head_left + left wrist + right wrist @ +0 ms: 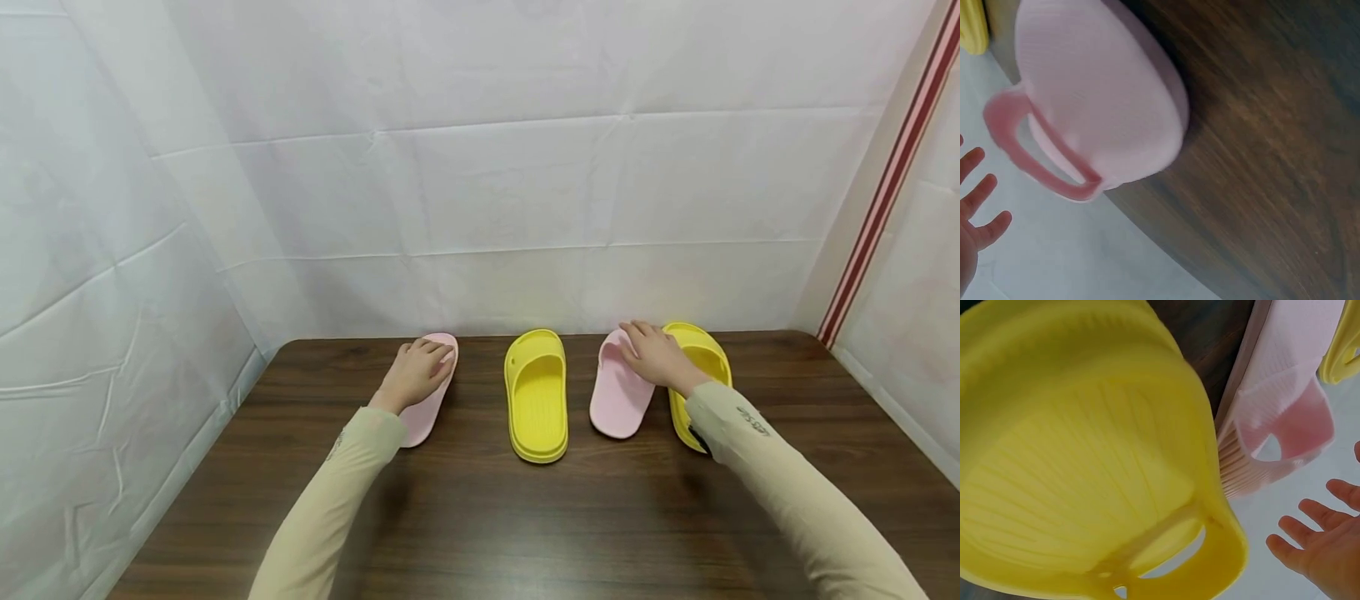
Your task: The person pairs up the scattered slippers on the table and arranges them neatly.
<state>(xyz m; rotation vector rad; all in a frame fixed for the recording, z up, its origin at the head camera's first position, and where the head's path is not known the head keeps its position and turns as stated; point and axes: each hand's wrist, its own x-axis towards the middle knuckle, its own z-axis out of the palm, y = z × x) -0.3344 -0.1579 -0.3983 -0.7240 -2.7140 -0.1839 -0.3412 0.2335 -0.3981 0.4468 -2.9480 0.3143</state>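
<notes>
My left hand (415, 375) hovers over the left pink slipper (426, 417), hiding part of its strap. From the left wrist, spread fingers (985, 194) appear apart from that slipper (1097, 87). Over the strap end of the other pink slipper (618, 407) is my right hand (656, 354). The right wrist view shows its fingers (1316, 515) loosely extended and holding nothing, with the pink slipper (1297, 337) nearby. Beneath the right wrist lies a yellow slipper (686, 334), partly covered by the sleeve. A second yellow slipper (538, 408) lies between the two pink ones.
The slippers stand in a row near the far edge of a dark wooden table (487, 525). White sheeting (510, 183) hangs directly behind the table and along the left side. A red-striped strip (885, 192) runs down the right corner.
</notes>
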